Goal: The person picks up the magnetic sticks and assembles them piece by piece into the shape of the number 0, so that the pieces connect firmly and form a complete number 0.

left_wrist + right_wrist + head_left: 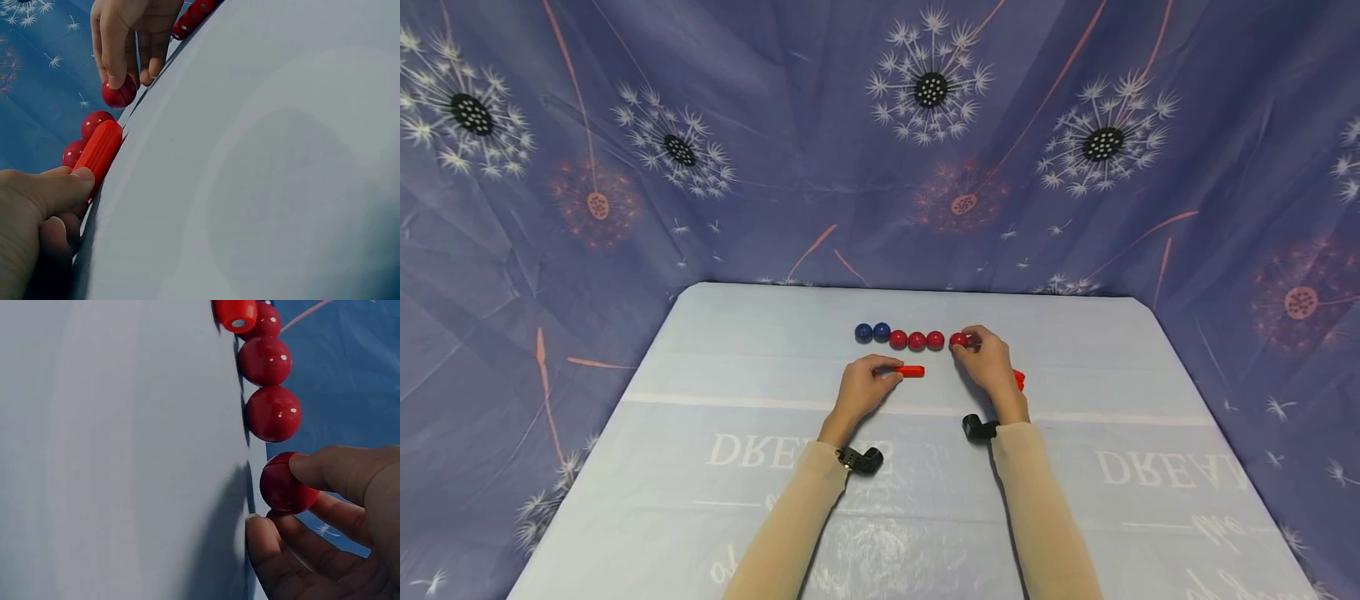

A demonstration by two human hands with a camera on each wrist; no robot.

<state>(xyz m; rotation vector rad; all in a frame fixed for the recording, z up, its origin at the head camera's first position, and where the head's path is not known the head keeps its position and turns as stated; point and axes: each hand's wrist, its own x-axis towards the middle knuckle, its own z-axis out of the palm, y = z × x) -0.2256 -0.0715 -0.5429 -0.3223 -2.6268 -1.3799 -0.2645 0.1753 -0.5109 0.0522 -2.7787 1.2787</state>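
Between its thumb and fingers my right hand (988,360) pinches a red ball (282,484), a short gap from the right end of a row of balls. In that row, three red balls (917,341) follow two dark blue balls (872,332) on the left. My left hand (863,387) holds one end of a short bright red ribbed rod (100,151), its other end pointing right. In the right wrist view, the rod's end shows a silvery disc. That rod lies nearer to me than the row of balls.
Beside the right wrist, partly hidden by it, lie more red rods (1018,380); their silvery ends show in the left wrist view. A pale printed cloth covers the table (760,325). Behind stands a blue dandelion-patterned curtain (820,167). Both wrists wear small black cameras.
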